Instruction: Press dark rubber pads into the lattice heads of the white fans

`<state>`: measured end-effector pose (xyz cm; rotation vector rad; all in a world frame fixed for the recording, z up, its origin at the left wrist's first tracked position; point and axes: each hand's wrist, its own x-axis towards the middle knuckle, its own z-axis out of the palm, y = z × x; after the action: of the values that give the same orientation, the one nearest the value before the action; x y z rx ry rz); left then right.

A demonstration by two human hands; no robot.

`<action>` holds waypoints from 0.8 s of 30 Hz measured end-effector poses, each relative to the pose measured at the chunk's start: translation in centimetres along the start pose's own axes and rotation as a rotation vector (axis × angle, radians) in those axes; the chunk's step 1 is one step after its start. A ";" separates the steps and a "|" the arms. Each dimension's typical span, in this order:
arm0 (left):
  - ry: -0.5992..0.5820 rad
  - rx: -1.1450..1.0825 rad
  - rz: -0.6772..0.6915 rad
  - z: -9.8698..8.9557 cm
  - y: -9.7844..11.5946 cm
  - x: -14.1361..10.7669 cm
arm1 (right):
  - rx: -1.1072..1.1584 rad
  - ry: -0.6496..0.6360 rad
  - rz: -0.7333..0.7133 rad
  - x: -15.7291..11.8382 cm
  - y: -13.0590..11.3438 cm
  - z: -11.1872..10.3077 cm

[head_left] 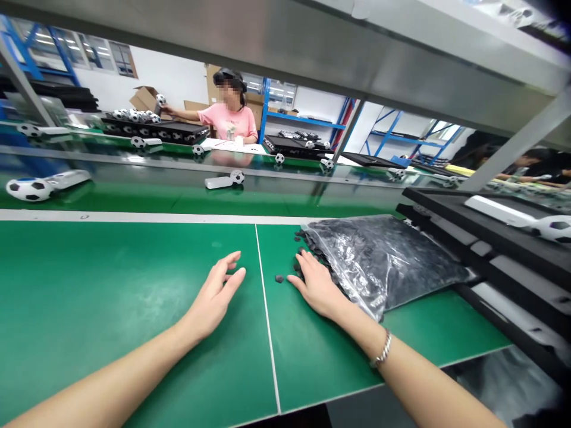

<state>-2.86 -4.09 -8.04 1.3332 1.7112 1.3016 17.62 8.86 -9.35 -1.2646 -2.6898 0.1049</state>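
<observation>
My left hand (214,300) hovers over the green tabletop (111,285), its fingers loosely apart and nothing between them. To the right, my right hand (317,284) reaches to a spill of small black pieces (298,235) at the mouth of a clear plastic bag (388,255). Its fingers are spread and its fingertips touch or nearly touch the pieces; some are hidden beneath it. One loose black piece (279,278) lies between my hands, close to my right thumb. The bag lies flat and is full of dark pieces.
Black trays (504,238) holding white items are stacked at the right. Beyond the white strip, a line carries white handles with football-shaped heads (225,179). A co-worker (232,116) across it holds one such item. A metal shelf (285,41) hangs low overhead, with a slanted post right.
</observation>
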 end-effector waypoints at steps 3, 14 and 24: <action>-0.061 0.036 -0.022 -0.2 0.4 -0.6 | 0.077 -0.030 -0.058 1.5 -0.8 0.2; -0.167 0.104 0.030 -0.3 0.7 -0.3 | 0.255 0.047 -0.299 0.3 -0.1 0.6; -0.129 0.177 0.129 0.5 1.6 -0.5 | 0.215 0.083 -0.421 0.6 0.9 0.6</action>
<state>-1.70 -4.39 -6.81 1.6167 1.7066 1.1260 17.82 9.87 -10.02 -0.6135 -2.7168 0.2697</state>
